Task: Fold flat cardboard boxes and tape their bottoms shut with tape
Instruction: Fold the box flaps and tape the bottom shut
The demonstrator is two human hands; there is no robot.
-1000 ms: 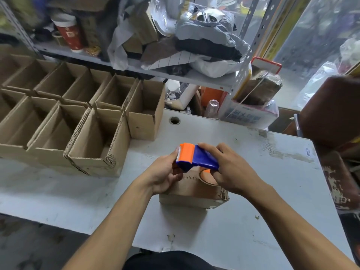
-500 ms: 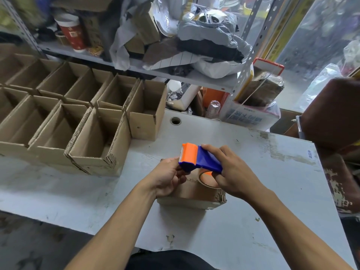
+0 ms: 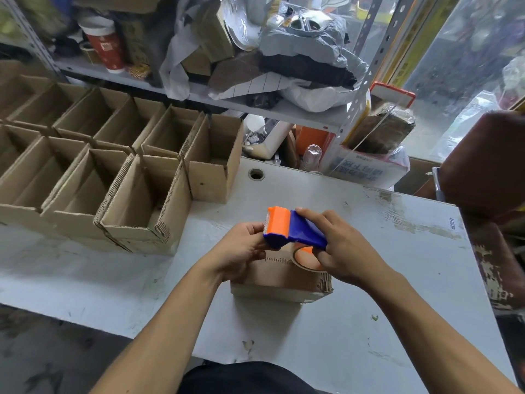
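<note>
Printed characters are showing on the white carton [image 3: 358,169] beyond the far edge of the table [image 3: 397,280], and a small vertical label [image 3: 452,223] is sitting near the table's right edge; neither is sharp enough to read. A red paper cup [image 3: 104,44] on the shelf is bearing a pale emblem, also illegible.

The right hand [image 3: 345,248] is wrapping its grip around the blue body of the tape dispenser [image 3: 292,230], fingers over the top and thumb underneath beside the tape roll [image 3: 305,258]. The left hand [image 3: 241,251] is pinching at the dispenser's orange toothed end, its grip narrow; what it is pinching cannot be told. Both forearms are reaching in from the near edge of the table.

The cardboard box [image 3: 281,277] is sitting on the table directly beneath the dispenser, with the finished open boxes [image 3: 113,177] standing in rows to its left.

Compared with a second ago, the dispenser is sitting slightly higher above the box, and the left fingers are staying at its orange end.
</note>
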